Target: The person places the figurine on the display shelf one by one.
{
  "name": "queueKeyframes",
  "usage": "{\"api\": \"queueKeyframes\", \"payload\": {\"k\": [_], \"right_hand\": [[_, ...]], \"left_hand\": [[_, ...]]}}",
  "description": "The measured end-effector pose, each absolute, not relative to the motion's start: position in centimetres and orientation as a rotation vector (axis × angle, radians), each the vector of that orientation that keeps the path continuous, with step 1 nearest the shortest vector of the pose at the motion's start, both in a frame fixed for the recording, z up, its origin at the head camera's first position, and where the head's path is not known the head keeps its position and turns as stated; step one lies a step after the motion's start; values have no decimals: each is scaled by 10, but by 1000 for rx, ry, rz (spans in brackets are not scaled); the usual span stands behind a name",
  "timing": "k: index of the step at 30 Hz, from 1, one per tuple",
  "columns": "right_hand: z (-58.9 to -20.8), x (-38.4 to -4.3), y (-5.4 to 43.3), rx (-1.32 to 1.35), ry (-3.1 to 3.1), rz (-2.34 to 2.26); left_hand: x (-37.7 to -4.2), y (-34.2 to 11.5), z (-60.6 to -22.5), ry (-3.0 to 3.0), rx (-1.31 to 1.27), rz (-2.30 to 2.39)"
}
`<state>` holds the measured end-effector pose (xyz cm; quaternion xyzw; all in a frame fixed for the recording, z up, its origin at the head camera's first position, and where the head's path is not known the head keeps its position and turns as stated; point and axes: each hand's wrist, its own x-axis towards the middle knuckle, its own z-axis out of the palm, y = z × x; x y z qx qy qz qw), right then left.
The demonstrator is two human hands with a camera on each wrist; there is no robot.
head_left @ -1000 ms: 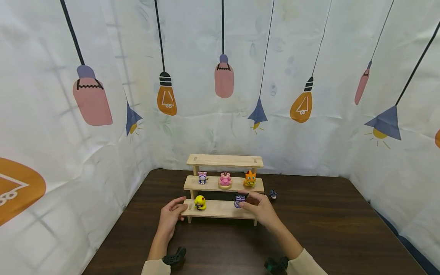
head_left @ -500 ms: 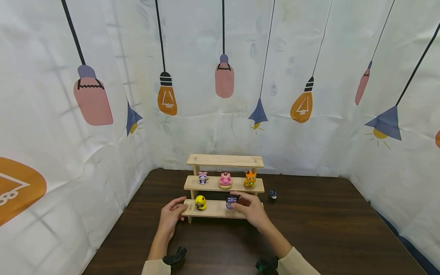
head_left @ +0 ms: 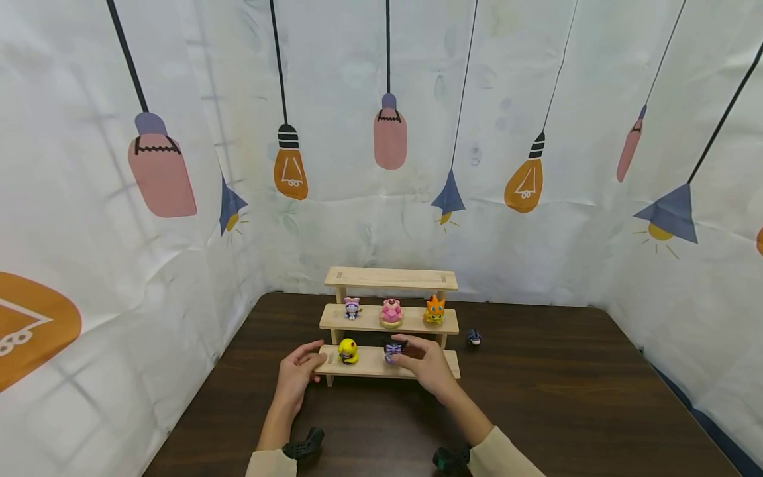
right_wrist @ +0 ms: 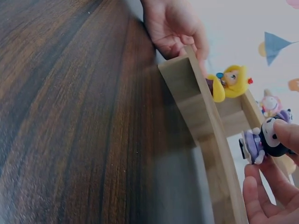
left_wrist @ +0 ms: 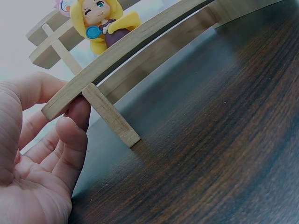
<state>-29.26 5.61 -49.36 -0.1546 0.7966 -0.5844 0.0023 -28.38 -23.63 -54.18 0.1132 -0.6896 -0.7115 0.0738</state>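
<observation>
A three-step wooden display shelf (head_left: 390,277) stands on the table. My left hand (head_left: 295,372) grips the left end of its bottom step, fingers (left_wrist: 74,130) curled at the board's end. My right hand (head_left: 430,368) pinches a small black-and-purple figurine (right_wrist: 267,139) by its head between thumb and fingers. The figurine is upright, close over the middle of the bottom step, its feet toward the board. To its left on that step sits a yellow-haired figurine (head_left: 348,351) with a blue round thing in its hands (left_wrist: 94,31).
On the middle step stand a pink-and-purple figurine (head_left: 352,309), a pink one on a round base (head_left: 391,313) and an orange one (head_left: 434,309). A small dark-blue figurine (head_left: 473,337) is on the dark table (head_left: 548,384) right of the shelf. A printed curtain (head_left: 369,225) hangs behind.
My right hand has moved left along the bottom step with the black-and-purple figurine, from near its right end toward the middle. My left hand has stayed in place on the shelf.
</observation>
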Motion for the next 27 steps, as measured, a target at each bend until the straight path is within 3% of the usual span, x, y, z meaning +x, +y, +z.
{"api": "queueKeyframes", "payload": {"k": [27], "right_hand": [[-501, -297, 50, -574, 2588, -1739]], "left_hand": [[-285, -237, -542, -2062, 349, -2153]]}}
